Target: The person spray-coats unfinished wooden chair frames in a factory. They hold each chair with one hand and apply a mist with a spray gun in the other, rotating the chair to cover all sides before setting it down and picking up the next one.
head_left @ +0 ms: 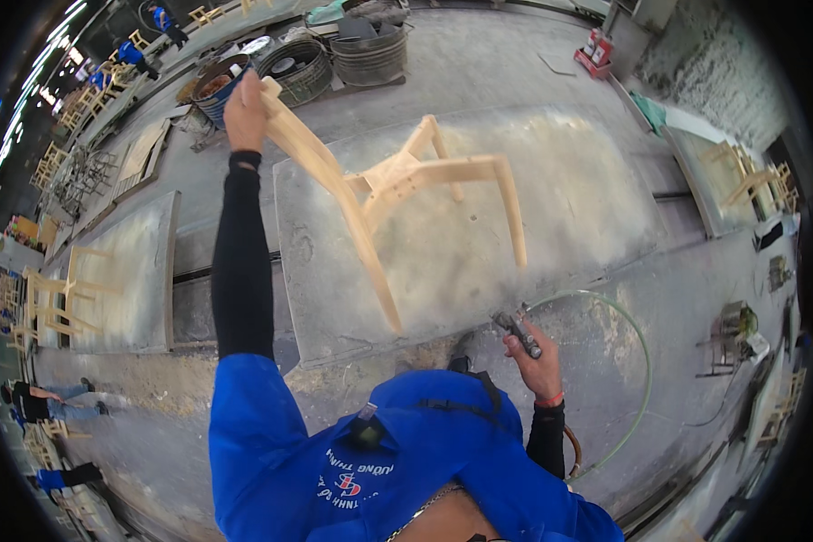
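A bare wooden chair frame (390, 181) with pale legs and a joined seat support is tilted above a large dusty grey board (596, 217). My left hand (246, 116), at the end of a stretched black-sleeved arm, is closed round the upper end of its long curved rail. My right hand (538, 366) grips a small metal spray gun (513, 331) near my body, its nozzle toward the chair frame and apart from it. From the gun a pale green hose (643, 361) loops out to the right and back beside my right forearm.
Metal tubs (369, 56) and a blue bucket (219, 88) stand beyond my left hand. More chair frames rest on a left board (135, 280) and a right board (709, 181). A red crate (593, 60) sits at the far right. Other people (59, 404) are at the left.
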Demonstrator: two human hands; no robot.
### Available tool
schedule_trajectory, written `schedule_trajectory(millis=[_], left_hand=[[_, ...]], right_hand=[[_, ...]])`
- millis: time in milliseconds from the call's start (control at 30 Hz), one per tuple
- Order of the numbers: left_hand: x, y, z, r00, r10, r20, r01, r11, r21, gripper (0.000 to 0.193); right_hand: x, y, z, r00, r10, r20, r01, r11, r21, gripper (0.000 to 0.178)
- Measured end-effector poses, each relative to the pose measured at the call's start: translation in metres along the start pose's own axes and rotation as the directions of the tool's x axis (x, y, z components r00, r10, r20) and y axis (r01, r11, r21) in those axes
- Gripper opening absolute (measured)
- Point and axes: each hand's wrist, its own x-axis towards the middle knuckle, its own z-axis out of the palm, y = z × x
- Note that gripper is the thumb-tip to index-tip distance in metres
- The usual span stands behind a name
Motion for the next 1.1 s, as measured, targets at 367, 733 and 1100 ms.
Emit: schedule_trajectory(millis=[367,733,1100], left_hand=[[0.056,-0.041,0.020,0.985,-0.158,0.063,0.169,0.948,-0.269,0.055],[0.049,-0.037,0.021,0.992,-0.114,0.062,0.126,0.959,-0.253,0.063],[0.050,-0.037,0.032,0.982,-0.160,0.097,0.183,0.929,-0.321,0.056]], right_hand=[[-0.030,-0.061,0.012,0.988,-0.103,-0.111,0.124,0.971,0.205,0.058],[-0.015,-0.070,0.015,0.978,-0.136,-0.159,0.163,0.971,0.172,0.056],[-0.023,-0.064,0.004,0.947,-0.224,-0.232,0.251,0.964,0.091,0.053]])
